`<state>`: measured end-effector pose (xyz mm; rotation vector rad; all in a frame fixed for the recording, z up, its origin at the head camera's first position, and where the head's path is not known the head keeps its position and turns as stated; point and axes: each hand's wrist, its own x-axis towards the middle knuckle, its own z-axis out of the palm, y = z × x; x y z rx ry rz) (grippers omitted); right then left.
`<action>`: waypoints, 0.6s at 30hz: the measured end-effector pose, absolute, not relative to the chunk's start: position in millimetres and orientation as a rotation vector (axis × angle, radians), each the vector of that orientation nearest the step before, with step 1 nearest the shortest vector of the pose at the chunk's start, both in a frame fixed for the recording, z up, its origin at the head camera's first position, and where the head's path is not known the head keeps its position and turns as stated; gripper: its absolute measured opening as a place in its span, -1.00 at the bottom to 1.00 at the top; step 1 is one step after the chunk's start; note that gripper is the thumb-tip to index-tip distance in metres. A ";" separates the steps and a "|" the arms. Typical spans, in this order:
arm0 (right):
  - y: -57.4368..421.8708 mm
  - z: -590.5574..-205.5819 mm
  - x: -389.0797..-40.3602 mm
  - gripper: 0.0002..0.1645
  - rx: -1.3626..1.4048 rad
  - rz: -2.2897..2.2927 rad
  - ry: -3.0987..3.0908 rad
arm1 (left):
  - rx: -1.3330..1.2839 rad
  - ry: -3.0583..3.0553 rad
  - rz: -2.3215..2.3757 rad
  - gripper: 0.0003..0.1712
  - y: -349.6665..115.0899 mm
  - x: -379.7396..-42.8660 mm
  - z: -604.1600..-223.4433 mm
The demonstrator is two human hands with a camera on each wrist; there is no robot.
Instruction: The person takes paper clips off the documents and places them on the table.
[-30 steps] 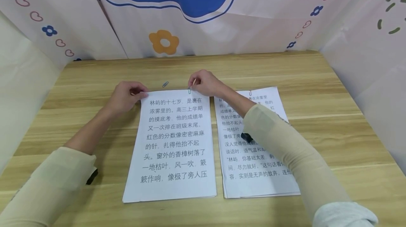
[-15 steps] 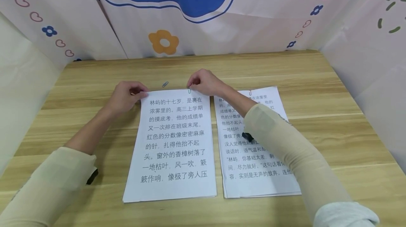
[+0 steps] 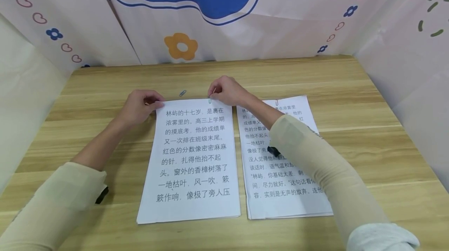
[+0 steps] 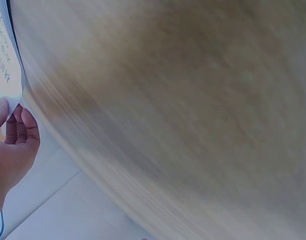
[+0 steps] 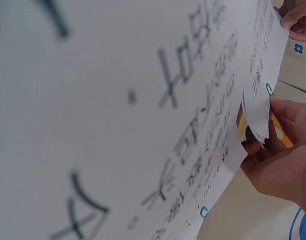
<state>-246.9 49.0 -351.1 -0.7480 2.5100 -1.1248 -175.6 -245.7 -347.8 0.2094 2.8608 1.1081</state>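
Note:
A stack of printed sheets (image 3: 196,157) lies on the wooden table, and my left hand (image 3: 140,105) pinches its top left corner between thumb and fingers. At the top edge of the same stack, my right hand (image 3: 228,92) pinches a green paper clip (image 3: 209,100), which sits over the paper's edge. In the right wrist view the thumb of the right hand (image 5: 285,155) touches the end of the green clip (image 5: 269,90), with fingers behind the sheets. The left wrist view shows the left hand (image 4: 15,142) holding the paper corner.
A second printed stack (image 3: 280,200) with a paper clip (image 3: 276,103) at its top edge lies to the right, partly under my right forearm. A loose paper clip (image 3: 182,93) lies just beyond the left stack. Printed cloth (image 3: 245,40) hangs behind the table (image 3: 368,145).
The left stack has shifted very slightly to the right at its lower end. Both hands keep nearly the same place and hold.

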 end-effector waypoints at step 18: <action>48.9 -350.6 -246.2 -0.87 -0.696 -1.161 2.499 | 0.230 2.847 1.122 -0.83 -245.9 -177.5 -349.3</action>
